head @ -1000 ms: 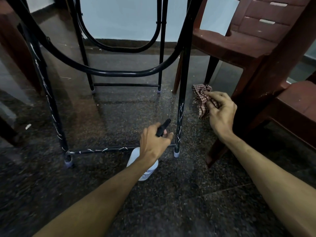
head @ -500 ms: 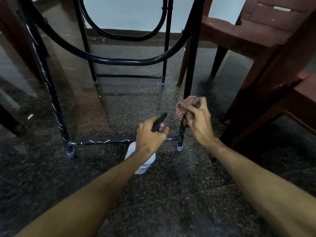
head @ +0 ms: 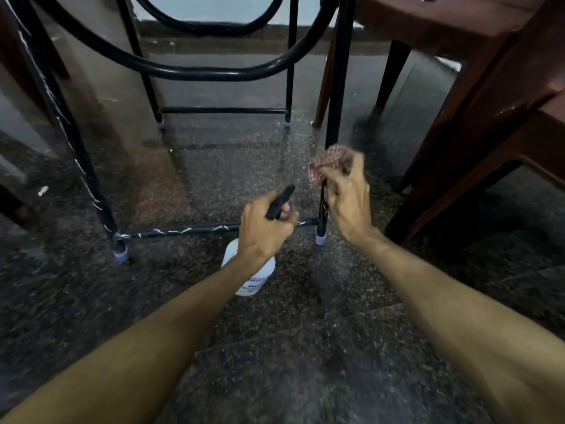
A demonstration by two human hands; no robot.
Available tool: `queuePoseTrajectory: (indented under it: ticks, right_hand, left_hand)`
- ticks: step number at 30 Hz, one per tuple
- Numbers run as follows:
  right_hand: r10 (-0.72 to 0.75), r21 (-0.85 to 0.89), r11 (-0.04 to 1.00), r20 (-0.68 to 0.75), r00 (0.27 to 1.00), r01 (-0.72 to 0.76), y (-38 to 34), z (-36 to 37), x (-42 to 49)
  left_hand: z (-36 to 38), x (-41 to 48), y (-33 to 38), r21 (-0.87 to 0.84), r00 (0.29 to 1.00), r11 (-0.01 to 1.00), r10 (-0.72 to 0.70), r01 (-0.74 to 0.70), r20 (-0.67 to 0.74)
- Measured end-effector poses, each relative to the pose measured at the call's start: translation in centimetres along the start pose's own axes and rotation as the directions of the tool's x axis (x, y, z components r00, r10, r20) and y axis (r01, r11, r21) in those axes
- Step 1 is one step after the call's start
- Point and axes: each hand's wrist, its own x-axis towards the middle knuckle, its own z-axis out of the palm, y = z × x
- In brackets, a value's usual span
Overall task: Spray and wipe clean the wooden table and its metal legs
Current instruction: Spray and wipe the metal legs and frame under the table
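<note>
Checked cloth (head: pixel 324 166) held against the near right metal leg (head: pixel 336 87), low down.
My right hand (head: pixel 347 200) pinches the cloth around the leg, whose long axis runs upright, so the wipe should travel along it toward the foot cap (head: pixel 319 240) just below. My left hand (head: pixel 264 232), just beside and left of the leg, grips the spray bottle (head: pixel 252 275) by its black trigger head (head: pixel 279 201), body hanging near the floor (head: pixel 275 347).
</note>
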Motion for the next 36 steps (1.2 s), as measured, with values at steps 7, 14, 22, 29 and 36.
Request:
queuePoseTrajectory:
  ticks: [7, 14, 22, 29, 36]
  right_hand:
    - [0.275, 0.121, 0.955, -0.016, 0.961, -0.271, 3.5, -0.5, -5.4]
    - [0.434, 0.308, 0.872, -0.131, 0.891, -0.38, 4.9, -1.6, -4.2]
    - [0.284, 0.373, 0.89, -0.006, 0.959, -0.261, 3.1, 3.4, -4.8]
    - [0.463, 0.554, 0.7, 0.129, 0.877, -0.451, 4.4, 4.6, -4.3]
    - [0.463, 0.41, 0.736, 0.277, 0.842, -0.539, 4.0, 4.7, -7.4]
  left_hand:
    - [1.4, -1.7, -1.5, 0.008, 0.996, 0.997, -0.073, 0.072, 0.06]
    - [4.2, -2.8, -2.4, 0.138, 0.98, 0.976, -0.18, 0.168, 0.083]
    - [4.4, -2.5, -3.2, 0.133, 0.99, 0.983, -0.132, 0.126, 0.041]
    - [2.7, -1.8, -4.6, 0.123, 0.994, 0.988, -0.102, 0.096, 0.04]
    - [3.1, -2.2, -4.4, 0.088, 0.989, 0.988, -0.131, 0.125, 0.071]
